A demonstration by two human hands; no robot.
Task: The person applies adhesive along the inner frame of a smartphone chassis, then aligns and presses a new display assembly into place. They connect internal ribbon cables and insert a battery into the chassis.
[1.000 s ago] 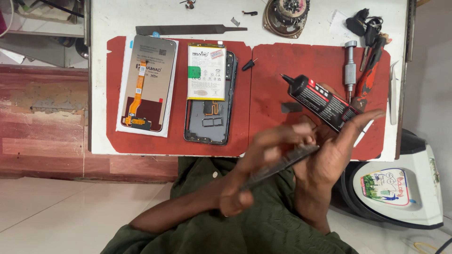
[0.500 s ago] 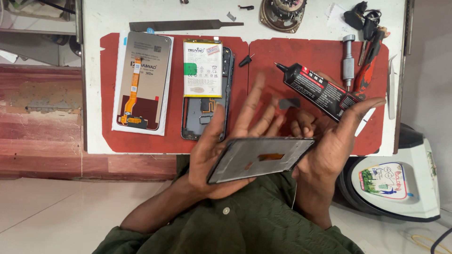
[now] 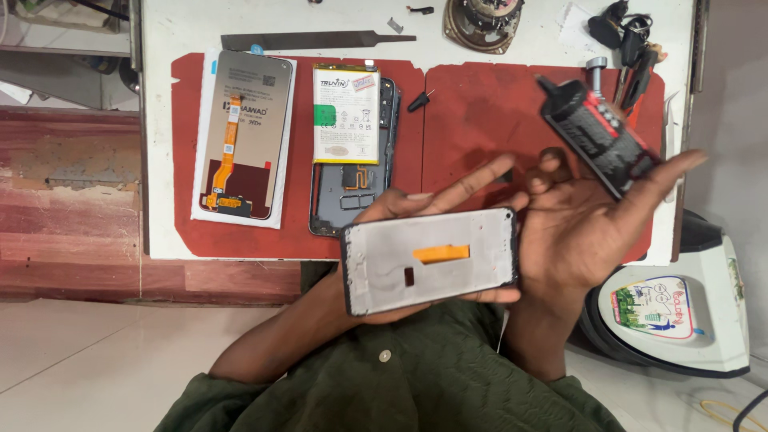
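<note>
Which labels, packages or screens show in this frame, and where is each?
Screen panel: held by left hand, grey back up, black rim, orange tab.
Spare screen: mat's left end, on white backing, grey-brown with orange ribbon cable.
Battery: in the open phone, white label with green patch.
Glue tube: in right hand, black with red label.
Sticker: round, colourful, on white appliance at right.

A white-topped rectangular work table [image 3: 184, 32] is seen across the upper part of the view, from ten to two o'clock. Pale glossy floor tiles [image 3: 88, 360] are laid at eight o'clock. A worn red-brown wooden ledge [image 3: 68, 208] is set at nine o'clock. Even, soft light is cast throughout.
</note>
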